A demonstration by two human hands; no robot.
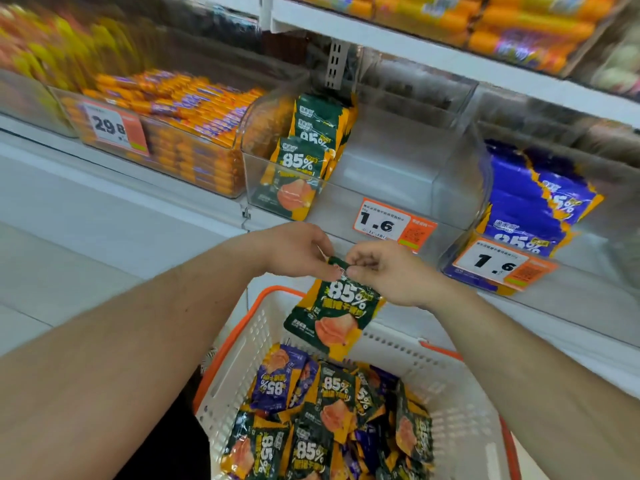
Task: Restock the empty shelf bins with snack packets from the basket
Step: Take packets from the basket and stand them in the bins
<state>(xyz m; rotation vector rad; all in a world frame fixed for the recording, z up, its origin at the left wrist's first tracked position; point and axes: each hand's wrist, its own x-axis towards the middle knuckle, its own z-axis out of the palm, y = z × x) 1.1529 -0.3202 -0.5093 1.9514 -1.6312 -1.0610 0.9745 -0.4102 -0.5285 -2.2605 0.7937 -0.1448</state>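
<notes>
Shelf bin (381, 174) sitting mostly open as both hands, left hand (294, 251) and right hand (388, 271), are pinching a green packet (334, 315) above the basket (239, 358); upper shelves blurred.

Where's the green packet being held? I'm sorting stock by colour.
Centre of the head view: the green packet hangs from both hands, left hand and right hand, above the basket.
</notes>
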